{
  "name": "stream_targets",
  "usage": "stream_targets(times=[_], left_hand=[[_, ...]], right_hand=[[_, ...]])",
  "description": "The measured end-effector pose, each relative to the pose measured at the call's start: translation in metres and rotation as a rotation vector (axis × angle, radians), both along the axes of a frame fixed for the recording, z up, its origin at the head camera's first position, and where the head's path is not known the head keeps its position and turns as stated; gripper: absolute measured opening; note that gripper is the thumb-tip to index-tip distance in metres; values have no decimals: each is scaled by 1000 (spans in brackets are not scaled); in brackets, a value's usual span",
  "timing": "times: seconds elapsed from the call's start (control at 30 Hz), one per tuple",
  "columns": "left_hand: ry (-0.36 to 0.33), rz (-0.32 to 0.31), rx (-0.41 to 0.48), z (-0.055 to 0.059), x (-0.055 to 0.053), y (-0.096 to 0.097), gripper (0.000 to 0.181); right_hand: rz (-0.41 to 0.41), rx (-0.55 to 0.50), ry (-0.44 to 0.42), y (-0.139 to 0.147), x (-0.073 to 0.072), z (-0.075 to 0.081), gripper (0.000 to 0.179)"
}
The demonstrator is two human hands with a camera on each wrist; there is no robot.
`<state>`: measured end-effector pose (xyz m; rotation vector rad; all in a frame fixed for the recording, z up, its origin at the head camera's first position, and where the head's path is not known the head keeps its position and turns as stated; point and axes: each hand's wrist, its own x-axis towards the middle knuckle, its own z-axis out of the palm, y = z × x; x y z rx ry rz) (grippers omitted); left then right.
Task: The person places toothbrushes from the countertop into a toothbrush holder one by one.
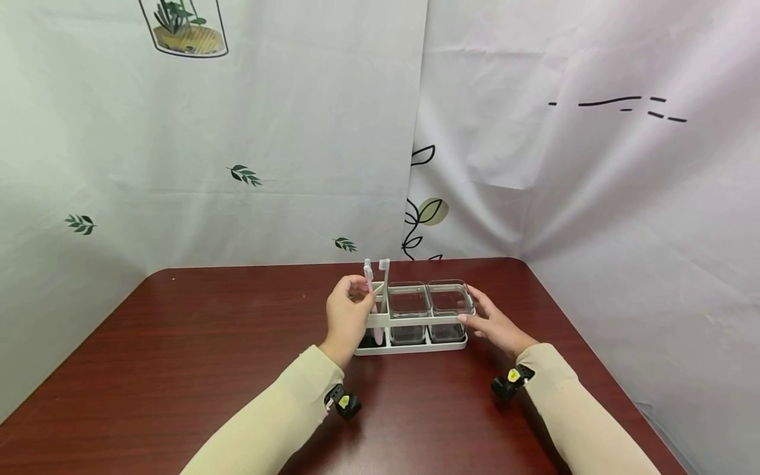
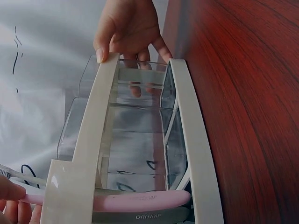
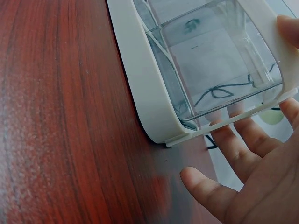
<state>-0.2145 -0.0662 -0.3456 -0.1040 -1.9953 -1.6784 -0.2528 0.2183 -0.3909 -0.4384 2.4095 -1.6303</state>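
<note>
A white two-tier toothbrush holder point(image 1: 410, 351) stands on the table, with two clear square cups, a left cup point(image 1: 408, 302) and a right cup point(image 1: 449, 300), set in its frame. At its left end, a pink toothbrush point(image 2: 140, 201) and a grey-green toothbrush point(image 2: 149, 216) stand in the open slot, heads up. My left hand point(image 1: 347, 316) pinches the pink toothbrush above the upper rail. At the opposite end, my right hand point(image 1: 496, 324) grips the upper frame, its thumb on the front rail and other fingers around the side. Part of the left fingers is hidden in the left wrist view.
The dark red wooden table point(image 1: 178, 356) extends widely to the left of the holder. Behind it and to the right hangs a white curtain point(image 1: 297, 132) printed with leaves. Each wrist wears a small black camera, one on the left point(image 1: 343, 401) and one on the right point(image 1: 510, 384).
</note>
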Motion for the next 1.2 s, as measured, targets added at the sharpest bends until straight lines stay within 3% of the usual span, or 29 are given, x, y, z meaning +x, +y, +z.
stream_targets(times=[0.63, 0.97, 1.2], left_hand=[[-59, 26, -41, 5, 1, 0, 15], [-69, 18, -26, 4, -1, 1, 19], [-77, -13, -11, 8, 4, -4, 26]], right_hand=[[5, -5, 2, -2, 2, 1, 78], [0, -8, -3, 0, 5, 3, 78], [-9, 14, -8, 0, 5, 5, 80]])
